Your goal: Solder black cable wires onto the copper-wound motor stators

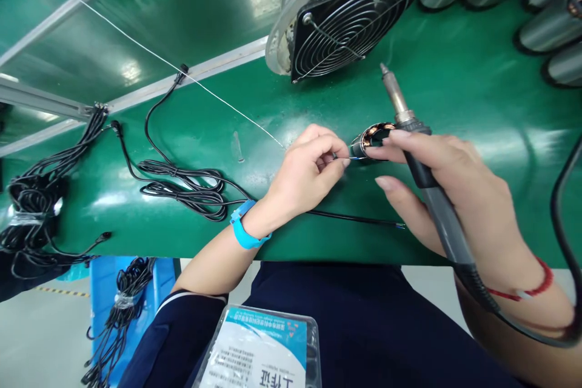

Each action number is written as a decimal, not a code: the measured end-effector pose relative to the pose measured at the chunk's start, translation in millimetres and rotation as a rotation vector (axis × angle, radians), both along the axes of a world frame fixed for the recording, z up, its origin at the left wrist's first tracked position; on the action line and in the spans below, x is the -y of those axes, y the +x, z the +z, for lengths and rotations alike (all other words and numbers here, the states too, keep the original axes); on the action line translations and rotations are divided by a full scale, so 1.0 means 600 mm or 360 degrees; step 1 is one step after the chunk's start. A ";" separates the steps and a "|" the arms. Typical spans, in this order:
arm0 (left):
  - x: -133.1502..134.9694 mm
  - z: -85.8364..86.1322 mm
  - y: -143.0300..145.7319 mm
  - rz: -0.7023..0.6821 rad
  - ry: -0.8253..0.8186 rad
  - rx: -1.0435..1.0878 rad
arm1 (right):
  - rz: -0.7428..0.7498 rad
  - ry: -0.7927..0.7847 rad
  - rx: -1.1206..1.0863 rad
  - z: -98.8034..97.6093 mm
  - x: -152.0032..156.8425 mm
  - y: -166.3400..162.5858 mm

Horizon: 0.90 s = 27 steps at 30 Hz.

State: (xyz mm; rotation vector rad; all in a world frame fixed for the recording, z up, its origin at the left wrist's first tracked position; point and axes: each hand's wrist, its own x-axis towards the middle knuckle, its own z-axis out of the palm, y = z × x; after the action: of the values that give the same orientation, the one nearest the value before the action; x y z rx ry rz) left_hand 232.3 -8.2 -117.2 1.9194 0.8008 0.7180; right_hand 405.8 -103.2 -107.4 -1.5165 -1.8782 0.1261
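Note:
My left hand [309, 167], with its thumb and forefinger pinched together, holds a thin white solder wire [227, 104] that runs in from the upper left. At those fingertips a short blue wire end [357, 158] shows beside a motor stator [359, 144] with copper windings. My right hand [459, 188] grips a soldering iron [436, 206], its metal tip [384, 70] pointing up and away from the stator. The fingers of that hand reach over the stator and partly cover it. Beneath my left wrist passes a black cable [354, 217] with bared wire ends.
A fan with a wire guard [350, 30] stands at the back. Several metal stators [545, 30] stand at the back right. Coiled black cables [182, 188] and a bundle [36, 200] lie left. A blue bin [107, 297] with cables is below the bench edge.

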 end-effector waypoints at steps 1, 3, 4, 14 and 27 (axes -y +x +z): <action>0.000 0.000 0.000 -0.0003 -0.0005 0.0004 | 0.0013 -0.0012 0.0021 -0.002 0.000 0.000; 0.000 0.001 0.000 -0.0006 -0.0010 0.0008 | 0.0003 0.0016 0.0067 -0.005 0.002 0.001; 0.000 0.001 0.000 -0.0007 -0.0012 0.0009 | -0.0021 0.0049 0.0083 -0.005 0.003 0.002; -0.006 0.002 -0.001 0.0014 -0.1089 0.0014 | -0.0028 -0.0095 0.0117 -0.023 -0.025 0.008; -0.022 0.016 0.000 0.0167 -0.1523 0.0144 | 0.0054 0.0031 -0.0061 -0.043 -0.020 0.005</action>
State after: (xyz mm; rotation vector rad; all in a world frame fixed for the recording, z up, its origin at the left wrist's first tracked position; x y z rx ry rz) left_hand 232.4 4.8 -107.8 0.9820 0.9591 0.3596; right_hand 409.0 -91.4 -133.1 -1.4597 -1.8703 0.1510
